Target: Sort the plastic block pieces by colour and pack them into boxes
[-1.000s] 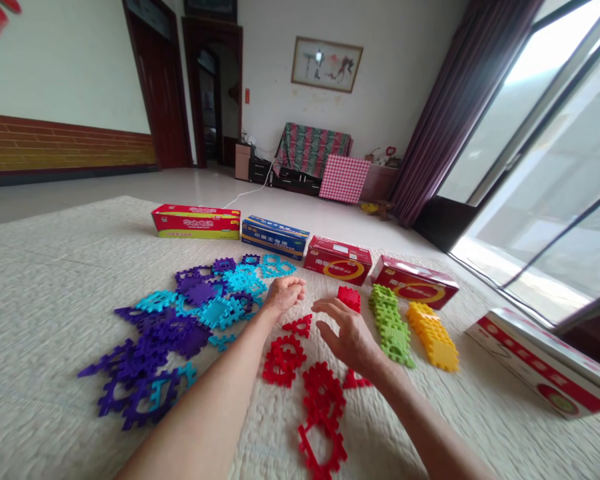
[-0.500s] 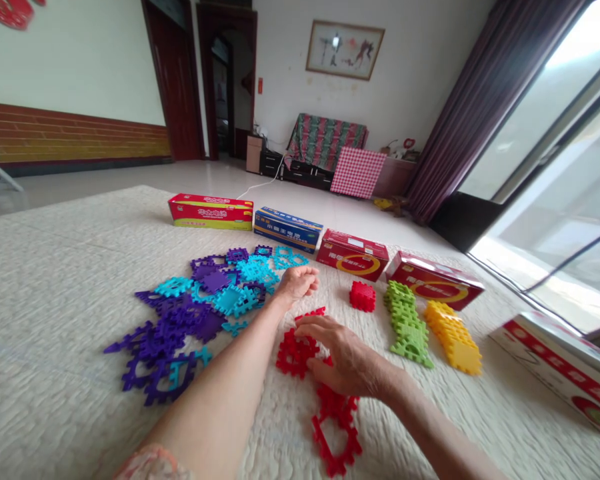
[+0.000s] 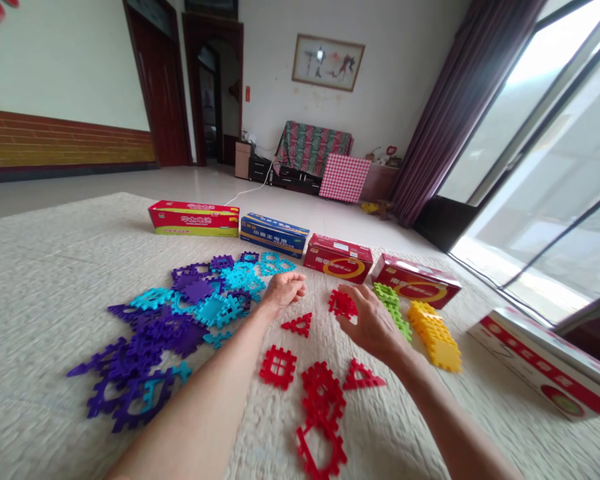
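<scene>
Red pieces (image 3: 279,367): these were plastic, smooth and a little shiny.
Purple pieces (image 3: 199,291): these looked like plastic too, smooth on the flat parts.
Light blue pieces (image 3: 214,311): these were bright plastic with a soft shine.
Green pieces (image 3: 387,293): these looked like plastic, more dull than shiny.
Yellow pieces (image 3: 443,355): these were smooth plastic.
Cover (image 3: 380,427): it was cloth, bumpy and wrinkly, not shiny.
Blue box (image 3: 274,237): it looked like smooth card with a bit of shine.
Floor (image 3: 180,190): it was hard, smooth and very shiny.
Curtain (image 3: 445,100): it was cloth in folds.
Window (image 3: 555,153): it was see-through glass.
</scene>
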### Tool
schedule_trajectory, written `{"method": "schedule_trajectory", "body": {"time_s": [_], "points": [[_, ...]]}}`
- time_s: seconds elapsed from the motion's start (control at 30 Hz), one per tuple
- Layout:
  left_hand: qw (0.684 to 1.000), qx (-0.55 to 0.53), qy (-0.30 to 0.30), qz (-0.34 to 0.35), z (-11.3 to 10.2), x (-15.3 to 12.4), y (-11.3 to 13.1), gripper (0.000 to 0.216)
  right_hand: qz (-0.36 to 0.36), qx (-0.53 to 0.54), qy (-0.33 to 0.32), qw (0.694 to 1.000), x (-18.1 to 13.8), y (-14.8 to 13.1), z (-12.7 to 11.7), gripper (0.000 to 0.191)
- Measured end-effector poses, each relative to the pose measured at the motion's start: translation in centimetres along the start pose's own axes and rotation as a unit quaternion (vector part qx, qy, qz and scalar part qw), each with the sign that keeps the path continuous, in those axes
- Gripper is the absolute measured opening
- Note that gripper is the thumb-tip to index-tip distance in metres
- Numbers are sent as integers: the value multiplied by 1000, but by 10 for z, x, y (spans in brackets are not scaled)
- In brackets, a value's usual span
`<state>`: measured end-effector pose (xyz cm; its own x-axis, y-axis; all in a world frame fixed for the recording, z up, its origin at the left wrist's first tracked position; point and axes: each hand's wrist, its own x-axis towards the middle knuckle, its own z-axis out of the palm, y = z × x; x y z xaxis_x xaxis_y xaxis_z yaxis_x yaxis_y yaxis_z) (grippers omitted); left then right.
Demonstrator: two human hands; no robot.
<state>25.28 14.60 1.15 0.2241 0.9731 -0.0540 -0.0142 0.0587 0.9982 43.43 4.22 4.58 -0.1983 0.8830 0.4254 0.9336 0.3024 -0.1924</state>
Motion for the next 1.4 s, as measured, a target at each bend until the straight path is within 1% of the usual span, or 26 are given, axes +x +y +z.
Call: {"method": "schedule_trajectory", "body": {"time_s": [0.07,0.17,0.33,0.43,0.5,0.53,0.6,0.7,0.8,0.87,0.93,1.03,1.1,1.17,1.27,1.33,1.4], "points": [[1000,4,-1,-3,0,0,1,20,30,-57,9,998,-1,15,2,52],[1000,5,0,-1,0,0,0,21,36,-109,-1,993,-4,25,5,55],[1000,2,1,2,1,-1,1,20,11,-139,-19,990,-7,20,3,55],[1000,-1,8,-2,1,-2,2,20,12,-126,-9,992,-4,11,0,54],[1000,-3,12,-2,1,-2,2,20,-2,-82,-14,997,-2,1,-3,45],[1000,-3,12,0,1,-2,2,20,-17,-45,-30,998,-1,-7,-4,39],[1000,-3,11,5,1,-2,1,21,-61,46,-86,993,-2,-27,-6,28],[1000,-5,11,6,1,-2,1,21,-119,153,-183,964,-7,-61,-6,21],[1000,-6,13,5,1,-2,1,21,-136,168,-248,944,-14,-90,-5,25],[1000,-5,9,7,1,-2,0,21,-131,145,-265,944,-18,-101,-4,28],[1000,-4,5,10,0,0,-1,21,-129,130,-266,946,-19,-104,-3,23],[1000,-3,0,12,0,2,-4,21,-141,155,-249,946,-15,-99,-5,11],[1000,0,1,12,1,3,-5,21,-128,170,-229,950,-10,-91,-9,15],[1000,3,6,12,1,3,-5,21,-86,153,-210,962,-5,-79,-12,23],[1000,7,16,9,2,3,-4,21,-8,92,-216,972,-1,-57,-16,26],[1000,9,15,8,2,3,-4,20,20,56,-223,973,-1,-43,-16,25],[1000,11,12,11,2,4,-5,21,28,31,-218,975,-4,-31,-13,25]]}}
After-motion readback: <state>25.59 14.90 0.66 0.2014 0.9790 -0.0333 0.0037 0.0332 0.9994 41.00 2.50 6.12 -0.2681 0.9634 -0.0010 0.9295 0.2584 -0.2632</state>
